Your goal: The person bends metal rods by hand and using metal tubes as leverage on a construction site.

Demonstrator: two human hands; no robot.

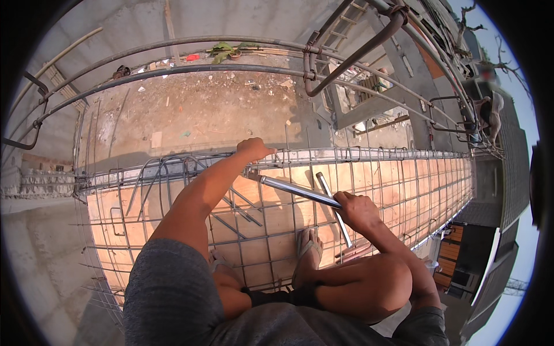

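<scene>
My right hand (359, 212) is wrapped round the near end of a shiny silver metal pipe (297, 192). The pipe slants up to the left, and its darker far end lies by my left forearm among the steel bars. My left hand (254, 150) is closed at the long rebar cage (369, 154) along the far edge; what its fingers hold is hidden. A second silver pipe (328, 187) lies on the rebar mesh (396, 199), slanting under my right hand. Short loose steel rods (238, 209) rest on the mesh beside my left forearm.
Plywood sheets (277, 222) lie under the mesh, where my sandalled feet stand. Bent rebar (164, 173) lies left of my left arm. Beyond the edge, metal scaffold tubes (225, 68) cross above a littered dirt floor (213, 109) below. Another person (490, 115) is far right.
</scene>
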